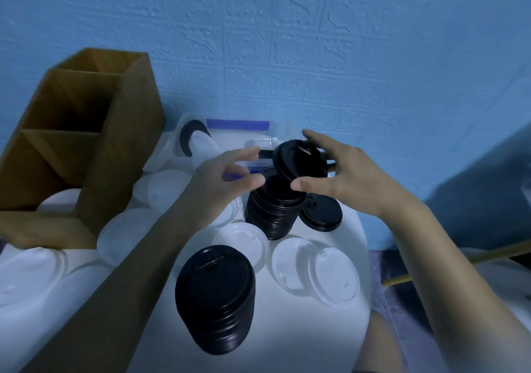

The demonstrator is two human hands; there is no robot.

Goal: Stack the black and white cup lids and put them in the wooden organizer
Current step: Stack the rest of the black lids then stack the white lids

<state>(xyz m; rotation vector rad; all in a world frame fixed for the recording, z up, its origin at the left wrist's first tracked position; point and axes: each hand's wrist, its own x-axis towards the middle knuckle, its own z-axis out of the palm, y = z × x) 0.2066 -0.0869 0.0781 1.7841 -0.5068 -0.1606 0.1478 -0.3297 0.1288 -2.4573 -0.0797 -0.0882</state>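
Black plastic, matte and round, the lid in the right hand has a raised rim, a recessed centre and a small sip tab near its far edge. The hand pinches it by the rim, thumb on the near edge and fingers spread behind the far edge, and the lid tilts down toward the left.

Just below that hand stands a tall stack of black lids, its ribbed edges forming a slightly leaning column. The held lid hovers over its top. Under the right wrist a single black lid leans against the foot of the stack.

The left hand is just left of the held lid, blurred, with its fingers loosely curved and a gap between thumb and fingertips. It seems to hold nothing, though whether it touches the lid cannot be told.

A second stack of black lids stands nearer the person, below the left forearm. White lids lie flat and scattered on the white table beneath and between both arms. The wooden organizer, with open-topped compartments, stands well to the left of the left hand.
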